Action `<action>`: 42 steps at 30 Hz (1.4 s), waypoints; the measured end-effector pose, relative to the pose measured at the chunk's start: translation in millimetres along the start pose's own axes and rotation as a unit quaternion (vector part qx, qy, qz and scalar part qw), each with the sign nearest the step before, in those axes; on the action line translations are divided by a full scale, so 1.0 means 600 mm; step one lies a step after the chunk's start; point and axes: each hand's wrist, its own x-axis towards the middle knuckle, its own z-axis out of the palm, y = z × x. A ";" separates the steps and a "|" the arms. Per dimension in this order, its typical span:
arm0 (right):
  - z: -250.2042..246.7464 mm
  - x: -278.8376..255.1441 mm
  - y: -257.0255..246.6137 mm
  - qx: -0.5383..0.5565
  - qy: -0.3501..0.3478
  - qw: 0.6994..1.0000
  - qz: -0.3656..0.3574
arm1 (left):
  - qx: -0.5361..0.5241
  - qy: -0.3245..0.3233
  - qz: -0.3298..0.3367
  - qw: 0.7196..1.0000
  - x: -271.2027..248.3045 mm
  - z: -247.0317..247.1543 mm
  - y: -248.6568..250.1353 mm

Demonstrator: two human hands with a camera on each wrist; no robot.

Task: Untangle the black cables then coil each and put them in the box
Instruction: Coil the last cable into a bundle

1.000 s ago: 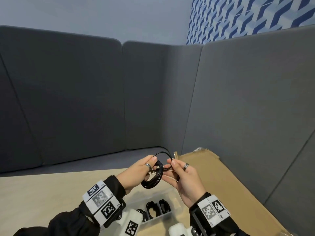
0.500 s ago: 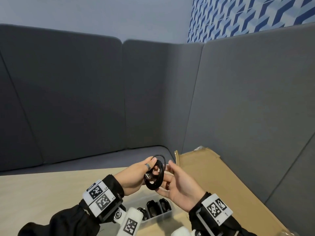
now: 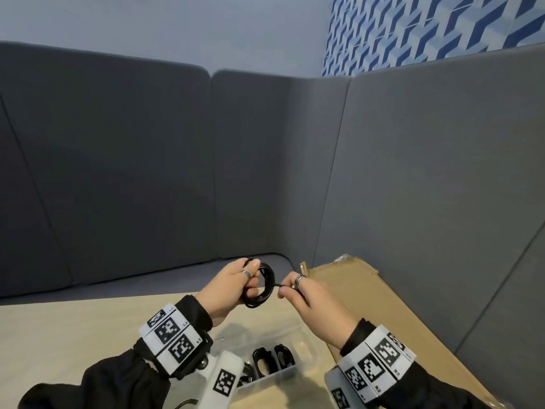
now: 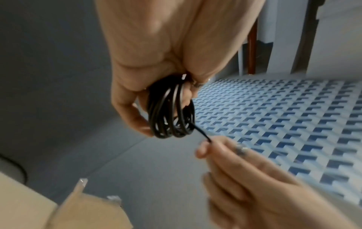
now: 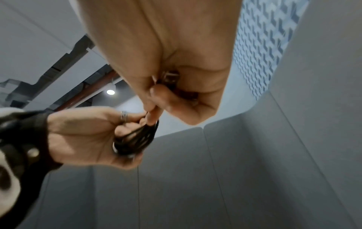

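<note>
Change vs 0.5 s ago: right hand [image 3: 306, 296] is no longer open-palmed against the coil; it now pinches the free tail of the cable and has drawn it out sideways from the loops. 1.0 s ago a slack loop still rose above the coil; that slack is gone.

Now:
- left hand [image 3: 233, 286] is curled round the black cable coil [image 3: 264, 286], several turns bunched between thumb and fingers, held in the air above the near-right part of the counter [image 3: 73, 335].
- the 2 hands are slightly apart, joined only by the short taut tail [image 4: 201, 134].
- the clear box [image 3: 283, 370] sits on the counter directly below the hands, near the front edge; at least 2 coiled black cables [image 3: 272, 357] are already inside.
- a flat cardboard sheet [image 3: 368, 305] lies along the right edge.

Read: winding on this cable looks finished; only the end remains. Likely the tail gets wrapped or tucked around the bundle to lock it, then dropped into the box. Risk: loops spring open if the left grip loosens before the tail is secured. Can't tell if other loose cables remain.
</note>
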 end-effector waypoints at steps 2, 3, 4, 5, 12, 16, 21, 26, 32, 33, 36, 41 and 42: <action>-0.019 -0.006 -0.006 -0.082 -0.026 0.996 -0.031 | 0.108 0.029 0.017 0.994 0.008 -0.019 -0.008; -0.030 -0.010 -0.007 -0.140 -0.035 0.989 -0.045 | 0.180 0.037 0.036 0.982 0.009 -0.028 -0.012; -0.040 -0.014 -0.009 -0.206 -0.026 0.976 -0.066 | 0.248 0.035 0.061 0.966 0.007 -0.035 -0.014; -0.048 -0.017 -0.012 -0.278 -0.001 0.956 -0.093 | 0.308 0.021 0.093 0.947 0.004 -0.038 -0.016; -0.075 0.008 0.021 -0.377 0.262 0.876 -0.146 | 0.237 -0.155 0.148 0.948 -0.040 0.007 0.010; -0.015 0.019 0.056 0.005 0.242 0.970 -0.005 | 0.128 -0.167 0.142 0.967 -0.050 0.027 0.014; 0.032 0.013 0.022 0.473 0.126 0.853 0.180 | 0.204 -0.121 0.162 0.958 -0.046 0.039 -0.007; 0.022 0.020 -0.001 0.539 0.104 0.811 0.200 | 0.239 -0.097 0.150 0.955 -0.040 0.034 -0.015; 0.011 0.018 -0.004 0.520 0.023 0.828 0.206 | 0.195 -0.123 0.109 0.967 -0.043 0.037 0.001; 0.012 0.018 -0.002 0.505 0.010 0.841 0.195 | 0.194 -0.119 0.104 0.968 -0.042 0.036 0.004; 0.013 0.015 0.004 0.448 -0.046 0.883 0.137 | 0.152 -0.101 0.082 0.980 -0.036 0.035 0.005; 0.002 0.012 0.018 0.464 -0.087 0.875 0.107 | 0.089 -0.123 0.073 0.986 -0.028 0.031 -0.011; 0.002 0.012 0.020 0.453 -0.093 0.880 0.103 | 0.081 -0.125 0.068 0.987 -0.027 0.030 -0.013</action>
